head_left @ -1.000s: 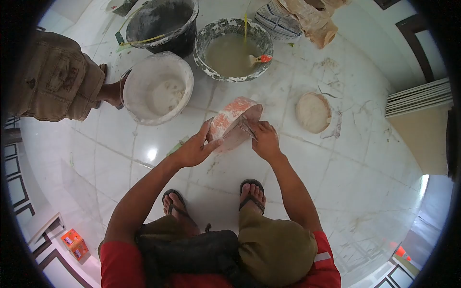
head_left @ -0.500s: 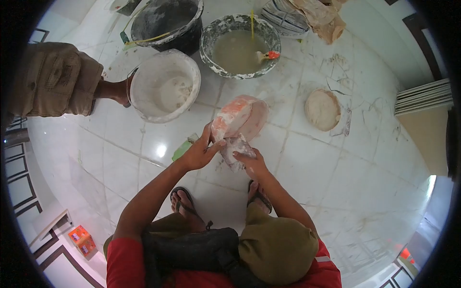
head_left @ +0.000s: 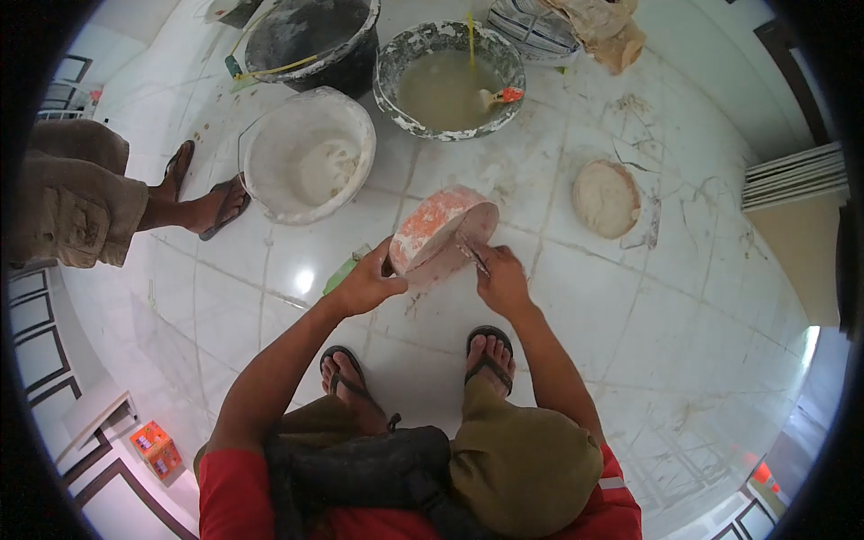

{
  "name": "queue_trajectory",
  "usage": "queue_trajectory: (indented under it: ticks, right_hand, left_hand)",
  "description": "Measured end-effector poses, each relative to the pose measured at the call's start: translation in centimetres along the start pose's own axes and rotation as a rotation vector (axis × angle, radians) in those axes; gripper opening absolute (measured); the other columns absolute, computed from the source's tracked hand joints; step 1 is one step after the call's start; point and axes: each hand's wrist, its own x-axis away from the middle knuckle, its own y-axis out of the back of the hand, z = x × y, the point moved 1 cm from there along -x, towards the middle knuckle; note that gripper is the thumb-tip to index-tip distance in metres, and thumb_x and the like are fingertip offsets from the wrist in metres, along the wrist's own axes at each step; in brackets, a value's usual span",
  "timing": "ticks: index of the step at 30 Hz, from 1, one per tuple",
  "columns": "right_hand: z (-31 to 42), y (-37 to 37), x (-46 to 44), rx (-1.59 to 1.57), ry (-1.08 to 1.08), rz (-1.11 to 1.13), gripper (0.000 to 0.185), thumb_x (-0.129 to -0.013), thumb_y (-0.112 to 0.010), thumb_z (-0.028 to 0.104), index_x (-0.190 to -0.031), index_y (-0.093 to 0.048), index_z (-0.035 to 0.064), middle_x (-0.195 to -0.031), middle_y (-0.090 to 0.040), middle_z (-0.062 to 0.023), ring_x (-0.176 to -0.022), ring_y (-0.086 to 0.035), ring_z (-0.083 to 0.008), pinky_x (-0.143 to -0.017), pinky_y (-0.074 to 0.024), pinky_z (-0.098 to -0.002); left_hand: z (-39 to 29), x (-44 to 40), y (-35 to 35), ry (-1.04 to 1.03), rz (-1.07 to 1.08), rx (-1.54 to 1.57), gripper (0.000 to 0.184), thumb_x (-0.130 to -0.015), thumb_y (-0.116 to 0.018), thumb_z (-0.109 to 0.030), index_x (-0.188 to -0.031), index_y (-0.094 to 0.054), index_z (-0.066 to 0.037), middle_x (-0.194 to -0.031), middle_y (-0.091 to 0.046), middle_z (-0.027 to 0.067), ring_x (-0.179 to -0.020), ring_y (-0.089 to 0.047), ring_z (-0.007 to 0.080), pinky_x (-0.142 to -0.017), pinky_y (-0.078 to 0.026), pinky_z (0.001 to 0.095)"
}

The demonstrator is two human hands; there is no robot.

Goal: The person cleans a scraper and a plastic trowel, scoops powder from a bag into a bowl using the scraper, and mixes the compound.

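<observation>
My left hand point(head_left: 367, 283) is closed on the rim of an orange bowl point(head_left: 434, 220) smeared with white plaster. The bowl is tilted, its opening turned toward my right hand. In that right hand point(head_left: 504, 283) is a flat plaster scraper point(head_left: 473, 254), seen nearly edge-on, its far end inside the bowl's mouth. Whether the blade touches the inner wall, I cannot tell. Just beyond my left hand, a green scrap point(head_left: 340, 275) lies on the tiles, partly covered by it.
Ahead stand a whitish bucket point(head_left: 270, 166), a black bucket point(head_left: 360, 58) and a basin point(head_left: 387, 90) of cloudy water with a brush point(head_left: 501, 96). A round tub of pale powder point(head_left: 606, 200) sits right. Another person's legs point(head_left: 90, 202) are at left. Panels point(head_left: 792, 184) are stacked far right.
The scraper has gone from lying flat across the bowl's near edge to edge-on inside its mouth. My right hand shifted slightly right. The other person's foot moved away from the whitish bucket.
</observation>
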Motion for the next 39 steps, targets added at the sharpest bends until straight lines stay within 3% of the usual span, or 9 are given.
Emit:
queue_trajectory:
  ticks: [6,10,15,21,23,26,29,34,39]
  right_hand:
    - [3.5,-3.6,2.5,-0.54,-0.395,0.214,0.038,-0.094,-0.065,0.01,-0.13,-0.064,-0.0026,-0.106,-0.073,-0.023,-0.097,-0.072,-0.036,-0.085,-0.054,-0.0366]
    - [5.2,-3.5,2.5,-0.668,-0.509,0.278,0.043,-0.095,-0.066,0.018,-0.131,-0.063,-0.0053,-0.107,-0.072,-0.0245,-0.096,-0.072,-0.0338,-0.087,-0.0545,-0.041]
    - [4.2,-5.9,4.1,-1.237,-0.989,0.153,0.043,-0.093,-0.075,0.021,-0.125,-0.064,-0.0071,-0.104,-0.073,-0.0112,-0.096,-0.068,-0.0158,-0.084,-0.0535,-0.034]
    - [-0.2,4.9,-0.5,-0.45,-0.321,-0.008,0.042,-0.086,-0.067,-0.002,-0.128,-0.066,0.0002,-0.122,-0.071,-0.0172,-0.103,-0.068,-0.0323,-0.093,-0.0537,-0.0386]
    - [-1.0,6.3,-2.0,0.083,0.011,-0.099,0.056,-0.078,-0.068,-0.004,-0.133,-0.065,0.0077,-0.129,-0.069,-0.0092,-0.114,-0.062,-0.0339,-0.099,-0.051,-0.0447]
    - [-1.6,5.5,-2.7,0.27,0.036,0.074,0.066,-0.073,-0.07,-0.002,-0.137,-0.064,0.0158,-0.136,-0.066,-0.0032,-0.123,-0.056,-0.0298,-0.103,-0.0475,-0.0488]
    - [-2.2,3.1,-1.8,0.269,-0.015,0.218,0.068,-0.074,-0.069,-0.003,-0.139,-0.063,0.0188,-0.139,-0.065,-0.0014,-0.125,-0.055,-0.0294,-0.102,-0.0468,-0.0506]
    - [-0.1,1.4,0.9,-0.231,-0.103,0.251,0.059,-0.078,-0.06,-0.007,-0.132,-0.068,0.0168,-0.111,-0.072,-0.018,-0.1,-0.062,-0.0388,-0.093,-0.0515,-0.0466]
    - [-0.6,4.6,-0.5,-0.213,-0.065,0.114,0.065,-0.076,-0.062,-0.007,-0.135,-0.067,0.0203,-0.119,-0.072,-0.0106,-0.11,-0.062,-0.0338,-0.096,-0.0514,-0.0448]
  left_hand:
    - [2.4,0.4,-0.8,0.011,-0.01,0.225,0.084,-0.073,-0.065,-0.004,-0.152,-0.037,-0.001,-0.14,-0.054,0.0105,-0.131,-0.052,0.0239,-0.112,-0.041,0.0387]
    - [3.0,0.5,-1.2,-0.049,-0.027,0.235,0.081,-0.075,-0.063,-0.003,-0.151,-0.038,-0.002,-0.139,-0.054,0.0097,-0.13,-0.051,0.0234,-0.111,-0.041,0.038]
    - [2.5,0.2,-1.2,0.1,-0.01,0.164,0.078,-0.078,-0.064,-0.007,-0.152,-0.038,-0.002,-0.14,-0.054,0.0104,-0.13,-0.051,0.0239,-0.111,-0.041,0.0384]
    - [1.7,-1.1,-1.1,-0.047,-0.095,0.116,0.071,-0.079,-0.067,-0.019,-0.144,-0.046,0.002,-0.115,-0.063,0.0101,-0.102,-0.059,0.0204,-0.095,-0.048,0.034]
    - [-0.8,-1.1,-0.8,0.06,-0.125,-0.127,0.073,-0.079,-0.068,-0.025,-0.143,-0.047,0.003,-0.105,-0.063,0.0113,-0.096,-0.06,0.0214,-0.091,-0.049,0.0345]
    - [-2.0,-1.6,-0.9,0.049,-0.112,-0.091,0.074,-0.081,-0.067,-0.029,-0.144,-0.046,0.004,-0.102,-0.063,0.0115,-0.093,-0.06,0.0212,-0.089,-0.049,0.0349]
    - [-2.3,-2.2,-1.1,0.106,-0.071,0.104,0.075,-0.083,-0.066,-0.022,-0.15,-0.041,0.002,-0.126,-0.062,0.0195,-0.113,-0.062,0.0286,-0.1,-0.05,0.0404]
    - [-2.8,-2.2,-2.0,0.063,-0.081,-0.089,0.077,-0.083,-0.068,-0.025,-0.149,-0.041,0.003,-0.12,-0.066,0.0188,-0.109,-0.064,0.0281,-0.098,-0.052,0.0404]
    - [-5.0,-2.0,-1.9,0.13,-0.09,-0.253,0.078,-0.081,-0.07,-0.028,-0.148,-0.043,0.004,-0.118,-0.068,0.0215,-0.106,-0.066,0.0277,-0.097,-0.051,0.0397]
